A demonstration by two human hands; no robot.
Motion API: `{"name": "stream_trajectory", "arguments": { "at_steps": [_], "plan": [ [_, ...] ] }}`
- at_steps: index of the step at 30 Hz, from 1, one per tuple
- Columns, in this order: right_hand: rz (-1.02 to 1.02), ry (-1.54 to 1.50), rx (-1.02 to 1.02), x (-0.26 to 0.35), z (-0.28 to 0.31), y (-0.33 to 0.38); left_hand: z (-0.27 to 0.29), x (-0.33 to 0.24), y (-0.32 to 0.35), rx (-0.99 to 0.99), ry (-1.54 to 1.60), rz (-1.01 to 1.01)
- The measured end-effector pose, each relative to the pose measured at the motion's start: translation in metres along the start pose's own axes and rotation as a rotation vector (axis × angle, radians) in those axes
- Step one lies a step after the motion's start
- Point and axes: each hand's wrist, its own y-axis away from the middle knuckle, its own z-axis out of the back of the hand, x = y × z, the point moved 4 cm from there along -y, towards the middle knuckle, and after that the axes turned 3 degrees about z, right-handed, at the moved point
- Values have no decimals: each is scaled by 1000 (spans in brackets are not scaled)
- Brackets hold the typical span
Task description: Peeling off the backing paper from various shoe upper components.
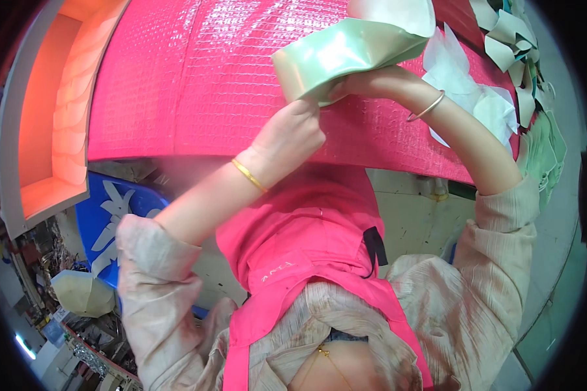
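Observation:
A curved piece of shiny pale-green sheet material (352,52), leather-like, is held up over the pink-covered table, its upper part bent over to show a whitish side. My left hand (290,133) is closed in a pinch at its lower left edge. Against the underside of the sheet is my right hand (368,83), gripping it from the right, with its fingertips hidden by the material. The two hands are close together, near the table's front edge.
Shiny pink quilted covering (222,98) spreads over the table. Crumpled white paper (482,104) lies at its right side, with several green and white pieces (509,39) beyond. On the left stand an orange-lined box (45,117) and a blue bin (98,215) holding pale cut-outs.

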Motion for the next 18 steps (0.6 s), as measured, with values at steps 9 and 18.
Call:
{"name": "stream_trajectory", "arguments": {
  "at_steps": [9, 18],
  "plan": [
    [-73, 174, 20, -2, -6, -19, -7, -3, 15, -182, 141, 314],
    [135, 711, 27, 36, 5, -19, -14, -4, 18, -190, 395, 522]
  ]
}}
